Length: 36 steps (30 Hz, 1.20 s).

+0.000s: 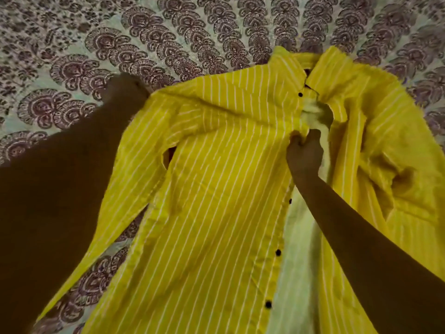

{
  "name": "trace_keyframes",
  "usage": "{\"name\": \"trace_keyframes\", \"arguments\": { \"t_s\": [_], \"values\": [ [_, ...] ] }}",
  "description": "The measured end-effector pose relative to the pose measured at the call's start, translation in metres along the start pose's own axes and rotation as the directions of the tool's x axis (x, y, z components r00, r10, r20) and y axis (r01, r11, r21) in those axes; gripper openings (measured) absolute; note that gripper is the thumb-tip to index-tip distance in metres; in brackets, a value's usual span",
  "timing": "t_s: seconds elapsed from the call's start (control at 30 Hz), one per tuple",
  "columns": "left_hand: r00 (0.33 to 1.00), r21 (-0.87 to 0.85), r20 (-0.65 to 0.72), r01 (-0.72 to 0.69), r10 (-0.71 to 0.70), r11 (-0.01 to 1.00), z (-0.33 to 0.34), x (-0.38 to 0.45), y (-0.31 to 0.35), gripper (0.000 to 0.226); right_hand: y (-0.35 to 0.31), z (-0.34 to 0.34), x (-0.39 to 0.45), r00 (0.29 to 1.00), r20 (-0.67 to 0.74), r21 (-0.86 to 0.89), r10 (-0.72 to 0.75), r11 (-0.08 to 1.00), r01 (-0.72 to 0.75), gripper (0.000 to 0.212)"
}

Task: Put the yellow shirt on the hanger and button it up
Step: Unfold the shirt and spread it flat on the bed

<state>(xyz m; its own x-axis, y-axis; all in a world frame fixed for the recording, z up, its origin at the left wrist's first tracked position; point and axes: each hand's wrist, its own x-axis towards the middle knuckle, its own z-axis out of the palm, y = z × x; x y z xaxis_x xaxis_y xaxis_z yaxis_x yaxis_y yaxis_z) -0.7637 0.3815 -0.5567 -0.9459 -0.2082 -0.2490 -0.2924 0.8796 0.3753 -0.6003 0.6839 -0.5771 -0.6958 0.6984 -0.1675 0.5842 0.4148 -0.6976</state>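
A yellow shirt (216, 184) with thin white stripes lies face up on the bed, collar at the far end. Its front is parted, showing the pale inside (298, 261). Black buttons (278, 252) run down the edge of the left panel. My right hand (304, 153) pinches that placket edge near the chest, below the top button. My left hand (125, 89) rests at the shirt's left shoulder, fingers closed at the fabric's edge. A small dark piece shows at the collar opening (307, 79); I cannot tell whether it is a hanger.
A bedsheet (120, 39) with a pale ground and dark purple fan-shaped motifs covers the whole surface under the shirt. The shirt's right panel (385, 153) is bunched and wrinkled at the right.
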Motion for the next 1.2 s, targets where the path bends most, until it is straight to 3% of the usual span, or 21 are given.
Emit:
{"name": "trace_keyframes", "arguments": {
  "t_s": [0.07, 0.13, 0.2, 0.27, 0.4, 0.5, 0.63, 0.77, 0.83, 0.93, 1.0, 1.07, 1.1, 1.2],
  "values": [
    [0.997, 0.010, -0.072, 0.006, -0.005, 1.000, 0.002, -0.007, 0.010, 0.035, -0.002, 0.000, 0.010, 0.988, 0.065, 0.193, 0.137, 0.970, -0.147, 0.046],
    [0.990, -0.033, -0.138, -0.018, 0.013, 0.999, 0.011, -0.021, 0.028, 0.027, -0.006, -0.003, 0.022, 0.942, 0.219, 0.464, 0.253, 0.822, -0.329, 0.044],
    [0.984, -0.065, -0.160, -0.087, 0.075, 0.994, 0.024, -0.032, 0.037, 0.027, -0.012, -0.009, 0.029, 0.898, 0.373, 0.651, 0.232, 0.624, -0.432, 0.028],
    [0.971, -0.027, -0.180, -0.165, 0.158, 0.986, 0.037, -0.035, 0.035, 0.032, -0.020, -0.012, 0.036, 0.903, 0.397, 0.706, 0.165, 0.574, -0.415, 0.012],
    [0.968, -0.169, -0.222, -0.153, 0.114, 0.974, 0.048, -0.026, 0.033, 0.027, -0.037, -0.005, 0.058, 0.895, 0.437, 0.675, 0.085, 0.626, -0.389, 0.008],
    [0.938, -0.283, -0.287, -0.279, 0.197, 0.918, 0.045, -0.019, 0.043, 0.024, -0.046, 0.001, 0.074, 0.874, 0.486, 0.654, 0.004, 0.662, -0.367, 0.020],
    [0.922, -0.371, -0.092, -0.383, 0.377, 0.846, 0.046, -0.007, 0.077, 0.038, -0.050, 0.001, 0.094, 0.920, 0.392, 0.587, -0.015, 0.774, -0.237, 0.031],
    [0.880, -0.149, 0.129, -0.439, 0.458, 0.886, 0.060, 0.016, 0.100, 0.036, -0.053, 0.005, 0.114, 0.939, 0.336, 0.558, -0.076, 0.819, -0.134, 0.039],
    [0.875, -0.083, 0.142, -0.455, 0.462, 0.887, 0.058, 0.024, 0.111, 0.030, -0.058, 0.007, 0.124, 0.947, 0.292, 0.557, -0.130, 0.829, -0.058, 0.043],
    [0.912, -0.066, -0.066, -0.408, 0.404, 0.910, 0.049, 0.031, 0.120, 0.029, -0.058, 0.014, 0.136, 0.941, 0.223, 0.435, -0.255, 0.890, 0.138, 0.051],
    [0.894, 0.159, -0.116, -0.413, 0.432, 0.897, 0.052, 0.026, 0.126, 0.030, -0.053, 0.022, 0.135, 0.905, 0.272, 0.054, -0.326, 0.944, 0.324, 0.062],
    [0.868, 0.354, -0.103, -0.425, 0.486, 0.833, 0.062, 0.012, 0.127, 0.036, -0.050, 0.033, 0.122, 0.900, 0.271, -0.399, -0.340, 0.812, 0.427, 0.059],
    [0.859, 0.362, -0.122, -0.428, 0.498, 0.828, 0.065, 0.002, 0.125, 0.038, -0.050, 0.036, 0.111, 0.902, 0.243, -0.455, -0.356, 0.780, 0.430, 0.057],
    [0.809, 0.220, -0.191, -0.516, 0.556, 0.828, 0.067, -0.033, 0.098, 0.039, -0.037, 0.038, 0.075, 0.946, 0.160, -0.358, -0.283, 0.876, 0.322, 0.061]
  ]
}}
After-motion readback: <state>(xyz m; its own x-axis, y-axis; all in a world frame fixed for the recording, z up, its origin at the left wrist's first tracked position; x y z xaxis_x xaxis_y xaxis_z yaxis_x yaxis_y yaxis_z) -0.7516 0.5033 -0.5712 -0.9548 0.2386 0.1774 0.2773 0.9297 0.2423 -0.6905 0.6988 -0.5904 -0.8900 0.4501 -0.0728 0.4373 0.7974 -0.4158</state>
